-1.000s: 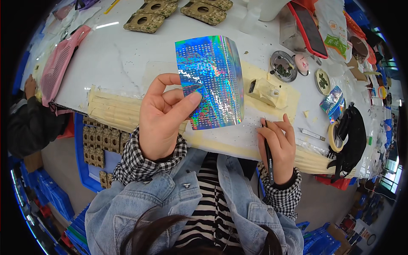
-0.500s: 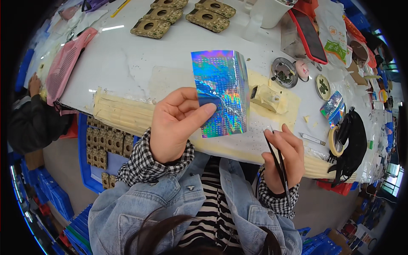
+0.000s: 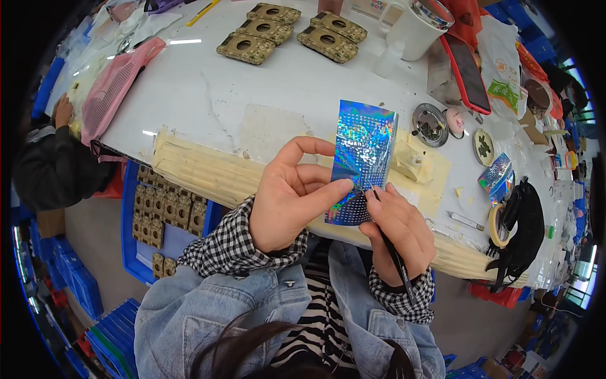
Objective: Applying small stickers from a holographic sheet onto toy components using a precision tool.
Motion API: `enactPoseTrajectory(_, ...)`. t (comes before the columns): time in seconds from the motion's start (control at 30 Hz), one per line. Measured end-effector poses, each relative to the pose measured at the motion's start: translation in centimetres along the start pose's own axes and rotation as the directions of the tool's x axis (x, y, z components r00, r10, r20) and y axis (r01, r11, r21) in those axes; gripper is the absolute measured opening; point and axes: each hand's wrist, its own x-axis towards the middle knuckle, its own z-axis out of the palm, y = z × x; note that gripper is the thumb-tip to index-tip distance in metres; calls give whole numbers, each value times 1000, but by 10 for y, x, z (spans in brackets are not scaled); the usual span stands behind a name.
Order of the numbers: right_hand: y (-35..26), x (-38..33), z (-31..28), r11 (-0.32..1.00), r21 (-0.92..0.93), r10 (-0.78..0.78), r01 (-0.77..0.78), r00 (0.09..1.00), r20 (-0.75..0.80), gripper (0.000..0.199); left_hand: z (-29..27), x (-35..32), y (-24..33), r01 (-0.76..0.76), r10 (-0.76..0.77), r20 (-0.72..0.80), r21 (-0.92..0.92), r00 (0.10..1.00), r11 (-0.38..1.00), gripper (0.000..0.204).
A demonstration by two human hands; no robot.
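My left hand point(image 3: 297, 192) pinches a shiny holographic sticker sheet point(image 3: 364, 148) by its left edge, holding it upright above the table's front edge. Rows of small marks cover the sheet. Black tweezers point(image 3: 396, 259) are gripped in my right hand point(image 3: 401, 230), their tips up against the sheet's lower part. Whether the tips hold anything is too small to tell. Behind the sheet, on yellowish taped paper, sits a small block wrapped in masking tape point(image 3: 411, 158), partly hidden by the sheet.
Several camouflage model tank hulls point(image 3: 257, 29) stand at the back, with more in a blue crate point(image 3: 131, 243) below left. Rightward are a round metal dish point(image 3: 430, 124), a red-cased phone point(image 3: 466, 72), a tape roll point(image 3: 500, 226) and a black pouch point(image 3: 524, 218). Another person point(image 3: 47, 167) sits far left.
The sheet has moved right and slightly down with my left hand. My right hand has come left and up, bringing the tweezer tips from beside the sheet onto its lower part.
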Motion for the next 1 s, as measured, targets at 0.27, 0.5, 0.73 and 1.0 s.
enactPoseTrajectory(0.27,0,-1,1,1000,-2,-2,2,1000,0,39,0,-2,-2,-9,9,-7,22,1000,1000,41)
enactPoseTrajectory(0.5,-1,-2,1,1000,-19,-4,4,1000,-3,40,1,-2,-2,-13,13,7,24,1000,1000,40)
enactPoseTrajectory(0.73,-2,-1,1,999,-38,-2,2,1000,3,38,1,-2,-2,-15,15,0,28,1000,1000,40)
enactPoseTrajectory(1.0,-2,-2,5,962,-230,-143,147,989,34,33,0,-1,-3,12,-12,5,-42,1000,999,40)
